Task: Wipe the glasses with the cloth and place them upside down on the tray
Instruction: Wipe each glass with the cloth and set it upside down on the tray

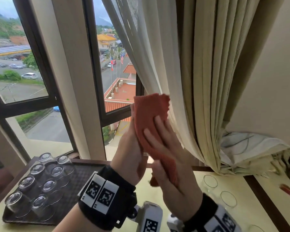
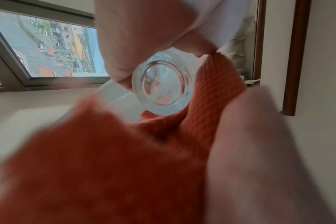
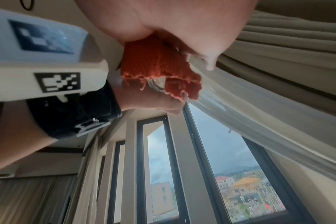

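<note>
eight upturned glasses [image 1: 40, 183] (one tray [image 1: 84, 171])

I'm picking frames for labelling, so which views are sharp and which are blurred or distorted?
Head view: mostly sharp, window frames bowed by the wide lens, the right hand on the orange knitted cloth slightly smeared. Left wrist view: clear glass tumbler fairly crisp, near cloth heavily blurred. Right wrist view: soft throughout, daylight bright through the window.
</note>
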Tool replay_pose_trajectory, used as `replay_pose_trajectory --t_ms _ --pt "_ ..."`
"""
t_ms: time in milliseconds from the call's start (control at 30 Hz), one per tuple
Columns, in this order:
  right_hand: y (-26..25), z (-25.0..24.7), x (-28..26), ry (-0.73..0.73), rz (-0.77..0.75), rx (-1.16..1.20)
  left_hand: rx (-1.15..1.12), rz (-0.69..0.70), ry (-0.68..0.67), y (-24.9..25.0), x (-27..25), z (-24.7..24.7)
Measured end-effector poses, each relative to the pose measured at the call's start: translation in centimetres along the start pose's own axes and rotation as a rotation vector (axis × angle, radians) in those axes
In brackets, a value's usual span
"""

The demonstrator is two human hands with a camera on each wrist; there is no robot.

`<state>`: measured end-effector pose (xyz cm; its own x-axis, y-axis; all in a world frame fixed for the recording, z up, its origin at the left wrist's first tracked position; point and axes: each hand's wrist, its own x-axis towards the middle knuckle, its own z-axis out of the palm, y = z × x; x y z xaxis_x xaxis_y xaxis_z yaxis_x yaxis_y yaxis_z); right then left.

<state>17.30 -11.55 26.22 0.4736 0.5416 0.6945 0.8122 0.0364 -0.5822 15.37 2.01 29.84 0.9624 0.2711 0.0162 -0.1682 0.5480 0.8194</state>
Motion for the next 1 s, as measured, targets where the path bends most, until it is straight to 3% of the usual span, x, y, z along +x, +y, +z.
replay_pose_trajectory --t_ms 133,267,400,567,667,833,900,1000 --pt "1.1 1.0 -2.4 0.021 0.142 0.074 0.152 0.091 0.051 0.4 0.4 -0.6" --pt "0.3 0.0 1.0 0.176 0.234 0.331 0.071 0.099 0.070 -0.7 0.4 -0.1" --pt "-0.5 -0.7 3.1 0.213 0.118 0.207 0.081 0.052 0.057 -1.5 0.1 0.5" --pt "0.2 1.0 -1.3 0.044 -0.036 -0.033 0.007 0.001 0.066 -0.3 0.5 -0.8" --pt "0.9 1.3 -2.5 0.039 0.085 0.097 0.116 0.014 0.098 0.3 0.1 -0.6" --pt "0.6 -0.1 0.7 0.223 0.310 0.393 0.079 0.025 0.089 -0.9 -0.4 0.5" --pt "0.1 -0.6 1.6 0.227 0.260 0.365 0.072 0.018 0.063 -1.4 -0.5 0.8" --pt "-0.5 -0.5 0.9 0.139 0.048 0.134 0.047 -0.009 0.036 -0.8 -0.7 1.0"
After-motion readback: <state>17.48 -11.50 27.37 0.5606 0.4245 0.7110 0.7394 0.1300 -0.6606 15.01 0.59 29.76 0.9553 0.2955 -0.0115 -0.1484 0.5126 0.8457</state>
